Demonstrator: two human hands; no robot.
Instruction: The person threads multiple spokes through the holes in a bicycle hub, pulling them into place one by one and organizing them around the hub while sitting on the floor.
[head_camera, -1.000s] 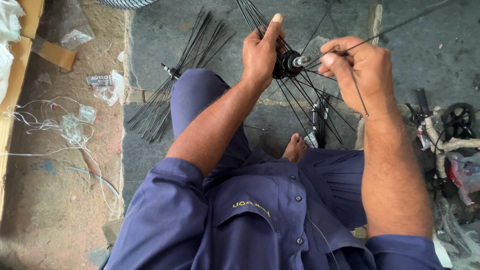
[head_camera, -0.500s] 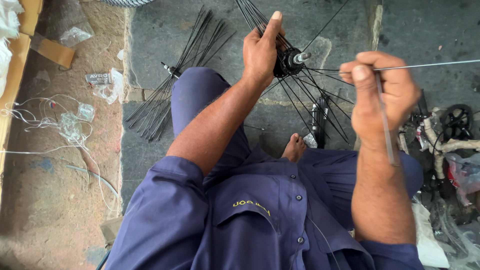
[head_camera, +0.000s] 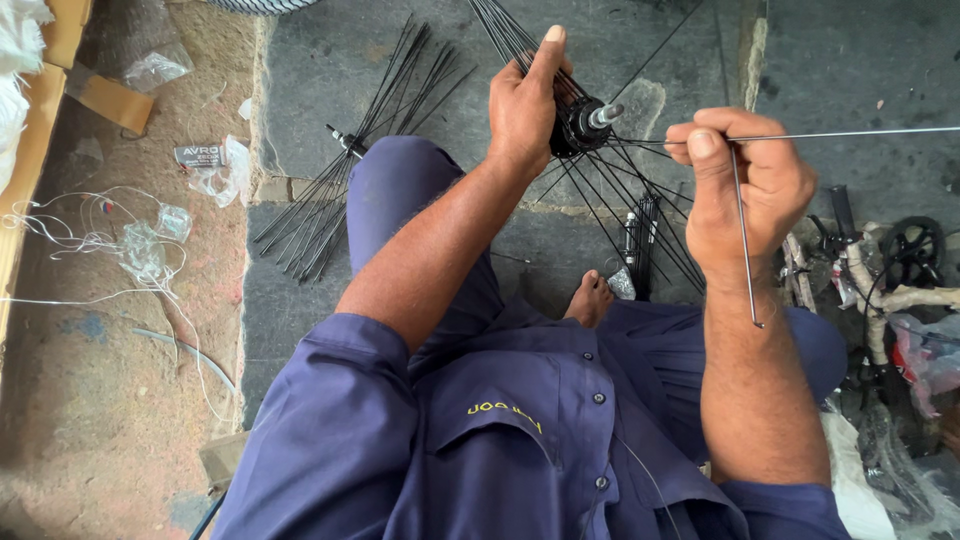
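Clearly, the black metal wheel hub with its silver axle end (head_camera: 583, 122) sat just left of the right hand (head_camera: 745, 195) and against the left hand (head_camera: 527, 105), which was wrapped around it, the nearer of the two. The right hand's fingers were pinched on two thin silvery steel spokes (head_camera: 742, 235); one hung downward, the other ran level out to the right, its near end aimed at the hub. Dark spokes fanned from the hub, slim, straight and glossy.

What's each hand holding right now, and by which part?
Left hand grips the wheel hub around its body, among the black spokes. Right hand pinches two loose silver spokes near their bent ends.
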